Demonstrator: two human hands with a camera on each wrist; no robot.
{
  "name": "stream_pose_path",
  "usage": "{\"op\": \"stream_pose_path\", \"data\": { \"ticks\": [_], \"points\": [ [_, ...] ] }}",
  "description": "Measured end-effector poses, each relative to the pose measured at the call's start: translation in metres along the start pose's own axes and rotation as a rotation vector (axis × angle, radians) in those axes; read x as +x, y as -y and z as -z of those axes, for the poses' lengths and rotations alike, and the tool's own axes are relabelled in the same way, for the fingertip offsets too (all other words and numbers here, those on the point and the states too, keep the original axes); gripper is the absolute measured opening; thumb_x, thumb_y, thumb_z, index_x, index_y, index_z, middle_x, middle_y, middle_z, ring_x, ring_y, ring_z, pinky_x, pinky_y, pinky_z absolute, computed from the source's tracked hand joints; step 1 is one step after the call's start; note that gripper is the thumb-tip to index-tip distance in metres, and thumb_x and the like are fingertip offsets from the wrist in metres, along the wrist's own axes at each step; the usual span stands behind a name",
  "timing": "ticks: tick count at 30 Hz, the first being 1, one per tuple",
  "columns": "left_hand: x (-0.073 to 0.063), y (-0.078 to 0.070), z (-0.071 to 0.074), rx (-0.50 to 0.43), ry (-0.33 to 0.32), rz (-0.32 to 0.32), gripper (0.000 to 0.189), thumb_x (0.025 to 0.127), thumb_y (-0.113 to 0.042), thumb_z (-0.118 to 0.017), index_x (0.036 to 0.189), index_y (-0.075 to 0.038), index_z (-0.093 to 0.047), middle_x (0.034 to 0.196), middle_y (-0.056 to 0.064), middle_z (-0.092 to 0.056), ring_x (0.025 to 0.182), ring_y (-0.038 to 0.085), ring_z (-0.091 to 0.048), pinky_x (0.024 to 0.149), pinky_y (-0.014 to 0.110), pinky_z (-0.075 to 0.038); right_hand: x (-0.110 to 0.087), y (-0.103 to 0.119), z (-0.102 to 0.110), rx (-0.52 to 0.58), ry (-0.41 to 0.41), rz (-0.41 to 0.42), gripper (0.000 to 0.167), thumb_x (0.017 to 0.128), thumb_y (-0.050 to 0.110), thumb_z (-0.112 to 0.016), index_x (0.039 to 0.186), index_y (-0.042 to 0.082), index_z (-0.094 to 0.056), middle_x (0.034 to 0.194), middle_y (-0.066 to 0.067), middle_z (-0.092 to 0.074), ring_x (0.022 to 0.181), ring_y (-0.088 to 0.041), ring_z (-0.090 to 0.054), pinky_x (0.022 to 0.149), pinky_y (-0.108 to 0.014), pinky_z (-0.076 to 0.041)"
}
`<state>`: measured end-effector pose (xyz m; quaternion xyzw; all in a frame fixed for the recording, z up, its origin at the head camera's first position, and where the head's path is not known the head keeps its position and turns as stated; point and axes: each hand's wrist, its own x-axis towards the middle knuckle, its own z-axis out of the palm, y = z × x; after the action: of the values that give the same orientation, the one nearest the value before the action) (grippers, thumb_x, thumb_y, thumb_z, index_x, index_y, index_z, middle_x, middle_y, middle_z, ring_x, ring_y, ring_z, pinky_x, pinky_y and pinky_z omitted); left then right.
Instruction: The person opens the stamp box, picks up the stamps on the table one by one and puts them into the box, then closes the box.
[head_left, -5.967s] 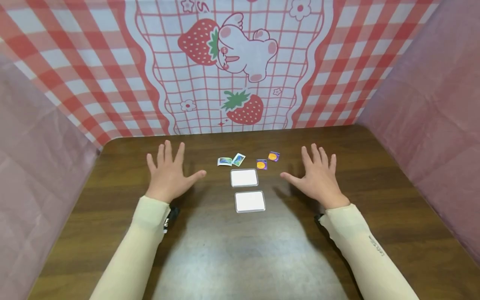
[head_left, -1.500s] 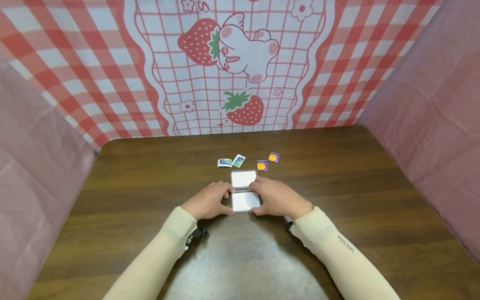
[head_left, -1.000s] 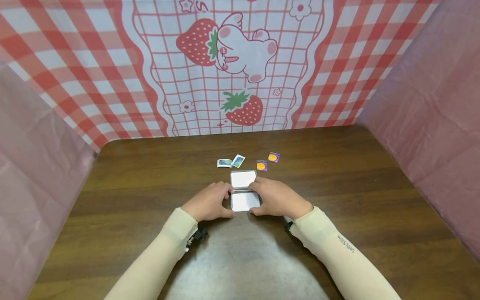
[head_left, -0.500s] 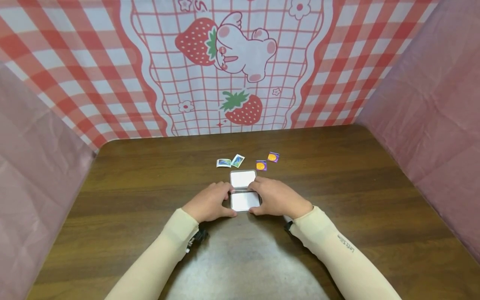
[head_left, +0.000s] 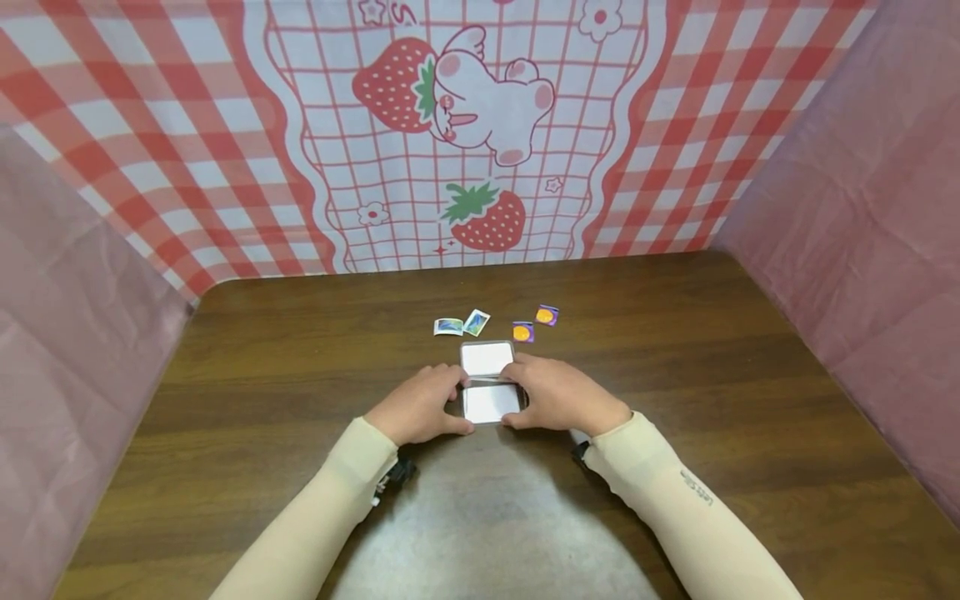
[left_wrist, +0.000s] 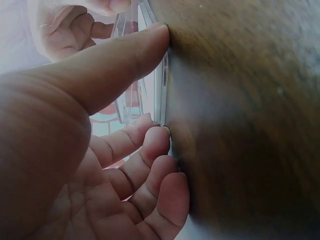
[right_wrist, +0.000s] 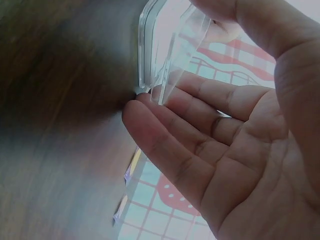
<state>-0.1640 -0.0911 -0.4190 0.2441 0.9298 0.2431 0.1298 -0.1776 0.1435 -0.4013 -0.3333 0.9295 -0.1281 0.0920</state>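
Observation:
Over the near clear plastic case [head_left: 491,404], which has a white rectangle inside, my two hands face each other. My left hand [head_left: 420,404] grips its left end, thumb [left_wrist: 145,47] at the near edge and fingers at the far edge. On the other end my right hand [head_left: 566,393] pinches a clear cover [right_wrist: 169,70], its fingertips beyond the far edge. That cover stands tilted away from the white-filled base [right_wrist: 143,45] in the right wrist view. A second white-filled case [head_left: 487,358] lies flat just beyond.
Two small blue-green picture pieces [head_left: 448,327] lie on the brown table [head_left: 300,333], behind the cases to the left. Two purple pieces with orange discs [head_left: 522,332] lie to the right. A red-checked cloth [head_left: 285,192] rises at the back, with pink cloth at both sides.
Six seconds ago both hands lay spread apart on the table; they have come in to the near case, which sits slightly further left. Over the last second the hands barely shift.

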Motion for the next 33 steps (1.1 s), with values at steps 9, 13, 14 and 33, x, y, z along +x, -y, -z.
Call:
{"op": "stream_pose_path", "data": {
  "ticks": [9, 13, 14, 33],
  "points": [
    [0.000, 0.000, -0.002, -0.015, 0.005, 0.009, 0.054, 0.084, -0.037, -0.088, 0.122, -0.010, -0.061, 0.101, 0.002, -0.061, 0.093, 0.017, -0.055, 0.084, 0.036, -0.048, -0.004, -0.004, 0.008, -0.005, -0.037, 0.005, 0.047, 0.081, 0.036, -0.088, 0.114, 0.008, -0.071, 0.102, 0.000, -0.063, 0.081, -0.010, -0.056, 0.075, -0.031, -0.050],
    [0.001, 0.000, -0.003, -0.023, 0.007, 0.017, 0.056, 0.084, -0.037, -0.088, 0.124, -0.009, -0.061, 0.103, 0.002, -0.062, 0.095, 0.017, -0.056, 0.085, 0.036, -0.048, -0.007, -0.008, 0.013, -0.005, -0.058, -0.032, 0.050, 0.081, 0.038, -0.089, 0.115, 0.007, -0.071, 0.107, -0.002, -0.065, 0.089, -0.013, -0.057, 0.081, -0.034, -0.052],
    [0.001, 0.000, -0.003, -0.025, 0.007, 0.018, 0.056, 0.084, -0.037, -0.088, 0.124, -0.009, -0.061, 0.104, 0.003, -0.062, 0.096, 0.017, -0.056, 0.085, 0.036, -0.048, -0.007, -0.009, 0.014, -0.001, -0.060, -0.045, 0.052, 0.081, 0.038, -0.089, 0.117, 0.006, -0.070, 0.110, -0.003, -0.065, 0.092, -0.014, -0.058, 0.083, -0.035, -0.053],
    [0.000, 0.000, -0.001, -0.023, 0.002, 0.005, 0.054, 0.084, -0.036, -0.087, 0.123, -0.010, -0.061, 0.102, 0.002, -0.061, 0.094, 0.018, -0.054, 0.085, 0.037, -0.047, -0.008, -0.023, 0.022, -0.007, -0.088, -0.081, 0.059, 0.082, 0.036, -0.089, 0.126, 0.004, -0.068, 0.122, -0.009, -0.063, 0.108, -0.022, -0.060, 0.093, -0.042, -0.053]
  ]
}}
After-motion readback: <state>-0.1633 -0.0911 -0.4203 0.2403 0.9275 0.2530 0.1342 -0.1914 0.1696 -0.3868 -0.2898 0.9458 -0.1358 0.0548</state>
